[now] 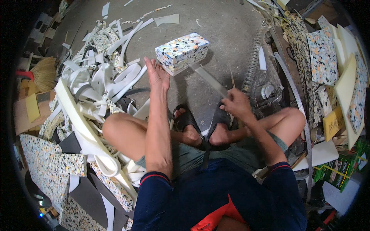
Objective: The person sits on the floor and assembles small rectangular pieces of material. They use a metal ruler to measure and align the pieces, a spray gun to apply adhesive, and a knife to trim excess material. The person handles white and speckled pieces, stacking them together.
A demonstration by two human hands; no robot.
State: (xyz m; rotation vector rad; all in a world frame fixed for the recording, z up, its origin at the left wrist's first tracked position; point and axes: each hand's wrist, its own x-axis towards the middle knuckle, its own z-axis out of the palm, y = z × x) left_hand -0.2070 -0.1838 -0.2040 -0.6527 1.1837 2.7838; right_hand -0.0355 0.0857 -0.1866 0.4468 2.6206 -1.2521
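Note:
A rectangular block of multicoloured speckled foam (pixel 181 54) is in front of me, its long side running left to right. My left hand (pixel 158 75) is against the block's left end, palm turned inward and fingers stretched out. My right hand (pixel 236 103) is closed round the near end of a long, flat-bladed knife (pixel 210 80). The blade slants up and left, its far end at the block's lower front edge. Whether it touches or cuts the foam, I cannot tell. The knife's handle is hidden in my fist.
White and speckled foam offcuts (pixel 104 77) are heaped on the left, by a straw broom (pixel 44 73). A coiled hose (pixel 252 57) lies right of the blade. Foam sheets (pixel 323 57) lean at the far right. My sandalled feet (pixel 187 123) are just below the block.

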